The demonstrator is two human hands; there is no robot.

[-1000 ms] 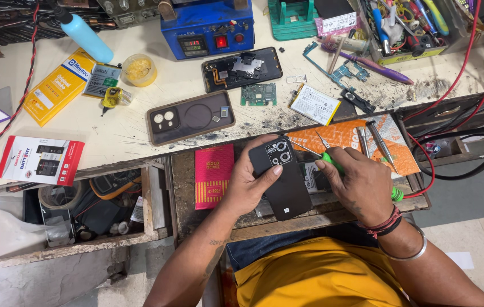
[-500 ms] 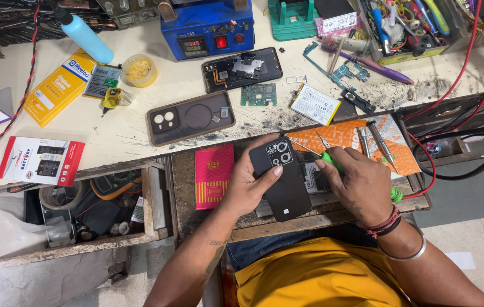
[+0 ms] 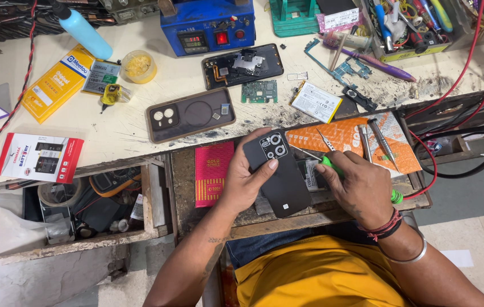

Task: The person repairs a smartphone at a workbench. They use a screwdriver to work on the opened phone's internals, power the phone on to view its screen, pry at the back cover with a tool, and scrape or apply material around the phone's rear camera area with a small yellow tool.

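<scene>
- Lying back-side up on the wooden ledge [image 3: 321, 211] at the front of the bench, a black phone [image 3: 280, 173] is gripped by the left hand [image 3: 246, 181]; the camera cluster is turned toward the bench top.
- The left fingers are wrapped round the phone's left edge, and the thumb [image 3: 266, 168] is pressed flat across its back just below the cameras.
- A green-handled screwdriver [image 3: 329, 164] is pinched in the right hand [image 3: 360, 186], the fingers curled together round the handle; its thin metal tip is pointed at the phone's upper right edge, though contact cannot be told.
- A green end cap [image 3: 396, 196] is seen sticking out past the right wrist side of the hand.
- An orange mat [image 3: 344, 136] is spread just behind the right hand, with tweezers [image 3: 382, 140] laid on it.
- A red booklet [image 3: 213, 172] is set just left of the left hand on the same ledge.
- Further back on the bench top [image 3: 140, 125], a brown phone case [image 3: 191, 113], an opened phone body [image 3: 242, 65], a small green circuit board [image 3: 259, 91] and a white battery [image 3: 316, 101] are laid out, well apart from both hands.
- A blue power supply [image 3: 208, 25] is stood at the rear edge.
</scene>
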